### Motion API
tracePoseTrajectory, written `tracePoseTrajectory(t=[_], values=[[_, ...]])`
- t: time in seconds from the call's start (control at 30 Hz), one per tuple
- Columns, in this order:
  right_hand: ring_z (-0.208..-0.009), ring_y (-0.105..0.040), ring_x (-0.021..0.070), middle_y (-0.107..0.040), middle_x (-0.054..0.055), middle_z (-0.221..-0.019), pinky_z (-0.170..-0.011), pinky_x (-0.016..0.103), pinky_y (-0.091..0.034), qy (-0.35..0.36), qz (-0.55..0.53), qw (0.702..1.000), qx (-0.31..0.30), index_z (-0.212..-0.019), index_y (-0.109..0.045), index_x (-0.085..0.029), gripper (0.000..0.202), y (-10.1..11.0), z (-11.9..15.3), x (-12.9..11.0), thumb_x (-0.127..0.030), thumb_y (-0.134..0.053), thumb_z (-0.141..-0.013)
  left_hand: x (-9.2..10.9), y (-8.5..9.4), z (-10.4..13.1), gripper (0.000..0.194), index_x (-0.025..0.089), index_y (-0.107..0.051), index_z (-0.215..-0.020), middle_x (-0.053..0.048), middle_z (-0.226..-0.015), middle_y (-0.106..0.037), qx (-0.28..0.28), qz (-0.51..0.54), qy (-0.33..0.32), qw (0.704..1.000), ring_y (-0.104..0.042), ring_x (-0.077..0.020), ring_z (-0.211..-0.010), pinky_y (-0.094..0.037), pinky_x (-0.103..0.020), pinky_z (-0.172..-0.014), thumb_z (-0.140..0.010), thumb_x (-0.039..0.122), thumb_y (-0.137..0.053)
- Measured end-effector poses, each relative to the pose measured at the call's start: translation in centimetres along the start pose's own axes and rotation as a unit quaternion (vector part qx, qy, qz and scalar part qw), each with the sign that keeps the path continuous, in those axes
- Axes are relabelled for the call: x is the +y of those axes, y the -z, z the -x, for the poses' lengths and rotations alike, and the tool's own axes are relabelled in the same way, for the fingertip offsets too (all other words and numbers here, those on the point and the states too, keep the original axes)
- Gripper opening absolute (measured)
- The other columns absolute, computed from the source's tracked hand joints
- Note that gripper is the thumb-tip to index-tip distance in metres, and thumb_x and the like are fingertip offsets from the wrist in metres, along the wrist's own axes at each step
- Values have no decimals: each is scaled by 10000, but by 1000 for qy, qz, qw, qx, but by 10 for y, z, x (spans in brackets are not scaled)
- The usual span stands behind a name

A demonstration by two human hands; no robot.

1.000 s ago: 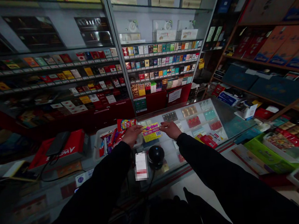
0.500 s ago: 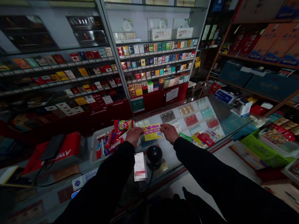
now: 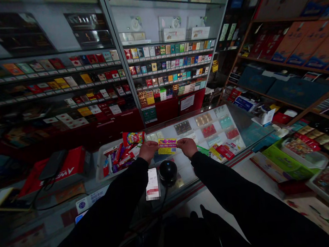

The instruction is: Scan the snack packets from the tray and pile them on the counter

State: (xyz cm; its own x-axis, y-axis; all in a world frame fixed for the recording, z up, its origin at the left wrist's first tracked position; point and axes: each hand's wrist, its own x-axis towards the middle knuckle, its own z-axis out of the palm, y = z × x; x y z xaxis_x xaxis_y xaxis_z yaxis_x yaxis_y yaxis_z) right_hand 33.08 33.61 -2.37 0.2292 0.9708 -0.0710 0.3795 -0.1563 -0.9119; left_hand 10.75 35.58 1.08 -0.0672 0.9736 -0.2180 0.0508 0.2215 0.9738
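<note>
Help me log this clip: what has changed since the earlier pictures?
The left hand and right hand have shifted slightly right relative to the black device, carrying the yellow packet, now more level. Neither let go. The black device, phone and white tray stayed put.

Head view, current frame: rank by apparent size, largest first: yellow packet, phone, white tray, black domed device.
1. White tray, clearly largest.
2. Phone and black domed device: close in size, so not ranked against each other.
3. Yellow packet, smallest, narrowly; fingers cover its side edges.
</note>
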Motion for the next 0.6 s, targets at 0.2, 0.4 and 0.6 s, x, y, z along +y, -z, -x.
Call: tracePoseTrajectory(t=[0.2,0.4,0.6], values=[[-850,-720,198,-791,16,-853,-812,300,-544,27,11,999,-35,-858,-806,-211,215,4,2,2,-316,-643,-764,-16,-1,-12,221,154,-691,-692,-48,-673,-700,9,-8,-2,1000,-636,-162,-613,-495,-275,-606,-546,177,-855],[-968,-721,210,-795,-2,-945,-948,338,-519,76,3,990,-116,-964,-816,-236,281,10,8,-3,-269,-584,-808,-18,4,-15,145,146,-733,-689,-76,-708,-729,15,-37,-6,999,-649,-180,-650,-513,-297,-657,-576,148,-824],[-984,-721,213,-794,-9,-988,-999,354,-505,84,6,985,-150,-1038,-807,-246,327,12,12,-2,-224,-575,-808,-13,6,-9,122,148,-750,-720,-89,-789,-760,-25,-77,-22,997,-671,-213,-778,-507,-308,-752,-721,269,-735]])
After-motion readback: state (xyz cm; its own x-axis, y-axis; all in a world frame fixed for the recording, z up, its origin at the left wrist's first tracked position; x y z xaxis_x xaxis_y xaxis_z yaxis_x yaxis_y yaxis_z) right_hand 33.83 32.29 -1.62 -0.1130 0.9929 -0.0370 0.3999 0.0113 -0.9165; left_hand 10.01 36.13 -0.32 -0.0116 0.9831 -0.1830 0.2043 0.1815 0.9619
